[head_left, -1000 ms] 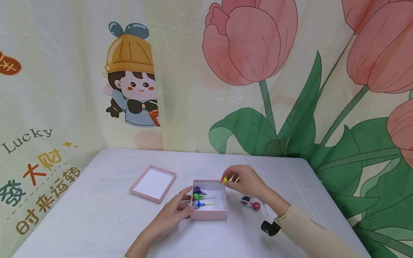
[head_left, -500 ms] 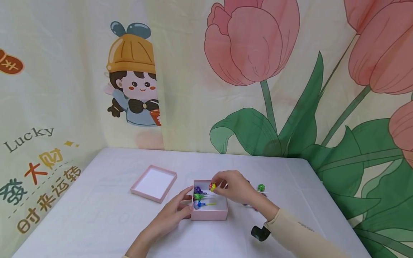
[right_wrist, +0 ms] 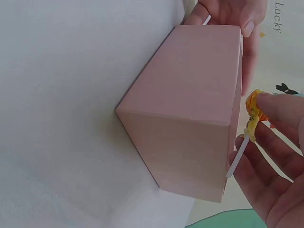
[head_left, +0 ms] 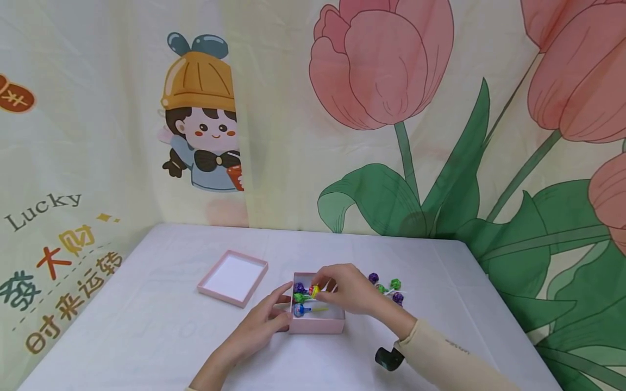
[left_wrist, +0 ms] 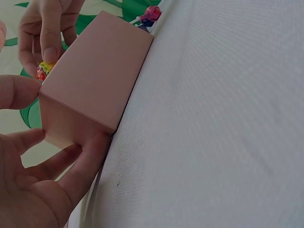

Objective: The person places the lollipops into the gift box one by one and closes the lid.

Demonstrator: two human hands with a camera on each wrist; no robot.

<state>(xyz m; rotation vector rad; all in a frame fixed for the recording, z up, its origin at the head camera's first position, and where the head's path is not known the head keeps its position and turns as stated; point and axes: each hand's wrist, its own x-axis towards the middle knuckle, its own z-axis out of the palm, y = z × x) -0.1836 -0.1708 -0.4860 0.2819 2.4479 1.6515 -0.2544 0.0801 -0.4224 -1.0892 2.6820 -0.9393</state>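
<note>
A pink box (head_left: 318, 326) sits uncovered on the white table. Inside it, in the head view, lie a purple lollipop (head_left: 299, 288), a green lollipop (head_left: 300, 298) and a blue lollipop (head_left: 299, 310), heads toward the left wall. My left hand (head_left: 259, 320) holds the box at its left side, with thumb and fingers around the near corner. Over the box, my right hand (head_left: 348, 288) pinches a yellow-and-red lollipop (head_left: 314, 291) by its wrapped head. The right wrist view shows that lollipop's white stick (right_wrist: 238, 156) slanting down past the rim.
A pink-edged lid (head_left: 232, 278), white inside, lies behind and left of the box. Several more lollipops (head_left: 395, 283) are heaped right of the box, partly behind my right forearm. A black device (head_left: 388, 358) hangs at my right wrist. A printed cloth (head_left: 283, 136) stands behind the table.
My right hand has carried the yellow-and-red lollipop leftward from the box's right rim to above the other lollipops inside. My left hand has stayed at the box.
</note>
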